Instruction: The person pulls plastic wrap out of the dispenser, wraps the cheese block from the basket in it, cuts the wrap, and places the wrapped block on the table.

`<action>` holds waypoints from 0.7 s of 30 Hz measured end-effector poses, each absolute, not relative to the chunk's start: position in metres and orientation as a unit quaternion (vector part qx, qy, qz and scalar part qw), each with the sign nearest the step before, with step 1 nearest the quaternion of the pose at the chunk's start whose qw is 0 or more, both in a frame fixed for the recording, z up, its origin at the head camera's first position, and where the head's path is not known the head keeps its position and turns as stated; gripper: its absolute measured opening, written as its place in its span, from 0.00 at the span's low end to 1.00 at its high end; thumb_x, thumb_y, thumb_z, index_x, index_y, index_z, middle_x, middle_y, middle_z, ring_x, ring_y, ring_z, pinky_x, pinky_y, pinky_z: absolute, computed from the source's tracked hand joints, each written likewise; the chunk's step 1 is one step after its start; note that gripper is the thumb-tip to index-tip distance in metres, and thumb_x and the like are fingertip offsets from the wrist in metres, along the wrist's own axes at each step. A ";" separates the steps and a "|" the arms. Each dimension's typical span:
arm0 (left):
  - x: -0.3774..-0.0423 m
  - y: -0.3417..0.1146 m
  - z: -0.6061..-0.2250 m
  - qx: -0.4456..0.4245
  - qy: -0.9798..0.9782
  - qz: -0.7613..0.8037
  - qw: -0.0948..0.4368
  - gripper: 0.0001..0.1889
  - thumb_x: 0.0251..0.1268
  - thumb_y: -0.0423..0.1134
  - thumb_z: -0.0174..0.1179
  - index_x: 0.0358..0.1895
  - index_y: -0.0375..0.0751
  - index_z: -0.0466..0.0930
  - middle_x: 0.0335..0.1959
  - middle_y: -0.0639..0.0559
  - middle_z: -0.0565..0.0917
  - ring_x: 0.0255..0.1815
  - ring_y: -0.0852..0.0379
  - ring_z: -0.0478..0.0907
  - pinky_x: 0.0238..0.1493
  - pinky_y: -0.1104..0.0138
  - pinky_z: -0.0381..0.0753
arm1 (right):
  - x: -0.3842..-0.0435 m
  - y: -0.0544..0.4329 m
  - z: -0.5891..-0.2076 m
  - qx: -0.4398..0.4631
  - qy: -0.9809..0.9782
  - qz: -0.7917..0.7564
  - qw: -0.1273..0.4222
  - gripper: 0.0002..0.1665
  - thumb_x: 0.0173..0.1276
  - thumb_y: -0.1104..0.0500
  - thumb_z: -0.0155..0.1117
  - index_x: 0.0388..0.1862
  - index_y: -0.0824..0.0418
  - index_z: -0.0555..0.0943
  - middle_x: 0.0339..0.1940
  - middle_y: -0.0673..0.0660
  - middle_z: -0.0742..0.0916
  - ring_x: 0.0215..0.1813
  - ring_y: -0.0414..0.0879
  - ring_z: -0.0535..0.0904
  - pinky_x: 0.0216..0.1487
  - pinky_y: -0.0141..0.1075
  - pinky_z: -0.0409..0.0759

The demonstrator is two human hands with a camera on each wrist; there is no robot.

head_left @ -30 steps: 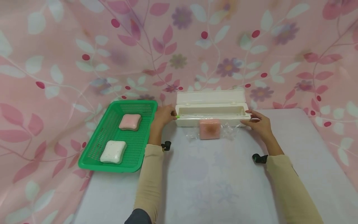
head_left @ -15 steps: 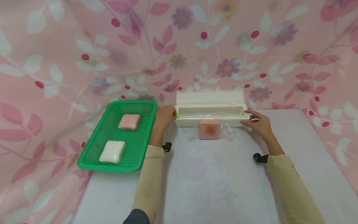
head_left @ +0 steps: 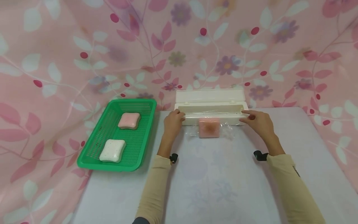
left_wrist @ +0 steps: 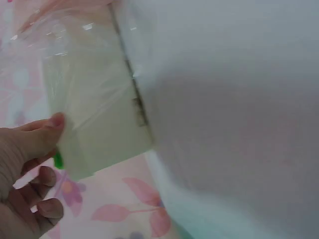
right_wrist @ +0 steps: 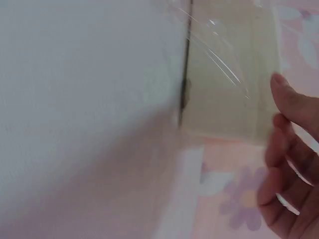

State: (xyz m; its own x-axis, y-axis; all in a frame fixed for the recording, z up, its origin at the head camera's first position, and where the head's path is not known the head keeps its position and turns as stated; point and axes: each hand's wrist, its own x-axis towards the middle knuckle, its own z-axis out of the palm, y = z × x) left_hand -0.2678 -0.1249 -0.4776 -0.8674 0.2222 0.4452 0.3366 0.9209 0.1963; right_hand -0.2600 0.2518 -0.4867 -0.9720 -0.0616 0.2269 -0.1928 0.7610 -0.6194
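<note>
A long white cling film dispenser stands with its lid raised at the back of the table. Clear cling film hangs over its front, around a pink soap bar with a brown mark in the middle. At the dispenser's left front corner, my left hand pinches the film edge between thumb and finger. A green slider shows just below that thumb in the left wrist view. My right hand grips the dispenser's right front corner, thumb and index finger apart; whether film lies between them is unclear.
To the left sits a green mesh basket with a pink soap bar and a white soap bar inside. A pink floral curtain hangs behind and beside the white-covered table.
My left hand has moved right, from the green slider at the dispenser's left end onto the film edge. The right hand stays at the right corner with little shift.
</note>
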 end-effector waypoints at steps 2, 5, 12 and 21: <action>-0.268 -0.126 -0.484 -0.164 -0.943 -0.130 0.258 0.06 0.55 0.35 0.72 0.37 0.43 0.89 0.31 0.51 0.81 0.29 0.51 0.78 0.24 0.61 0.77 | -0.261 0.247 -0.489 0.070 -0.930 0.337 0.126 0.19 0.59 0.51 0.76 0.48 0.56 0.88 0.30 0.57 0.87 0.31 0.51 0.79 0.22 0.37 0.69; -0.268 -0.129 -0.491 -0.183 -0.925 -0.134 0.305 0.03 0.55 0.35 0.72 0.32 0.42 0.88 0.31 0.52 0.83 0.29 0.52 0.79 0.24 0.62 0.78 | -0.261 0.242 -0.492 0.071 -0.923 0.342 0.159 0.12 0.59 0.54 0.76 0.41 0.57 0.90 0.28 0.57 0.87 0.31 0.50 0.79 0.20 0.35 0.69; -0.263 -0.131 -0.492 -0.179 -0.926 -0.187 0.273 0.03 0.56 0.32 0.72 0.31 0.42 0.87 0.34 0.53 0.83 0.34 0.54 0.79 0.30 0.65 0.80 | -0.256 0.238 -0.496 0.062 -0.908 0.379 0.168 0.08 0.61 0.55 0.75 0.37 0.57 0.90 0.37 0.57 0.88 0.34 0.49 0.80 0.26 0.28 0.71; -0.250 -0.133 -0.488 -0.142 -0.934 -0.304 0.125 0.02 0.64 0.37 0.67 0.37 0.45 0.84 0.44 0.52 0.85 0.34 0.55 0.79 0.35 0.63 0.77 | -0.245 0.237 -0.491 0.108 -0.914 0.384 0.071 0.09 0.70 0.50 0.65 0.42 0.54 0.84 0.41 0.57 0.87 0.40 0.55 0.83 0.29 0.40 0.76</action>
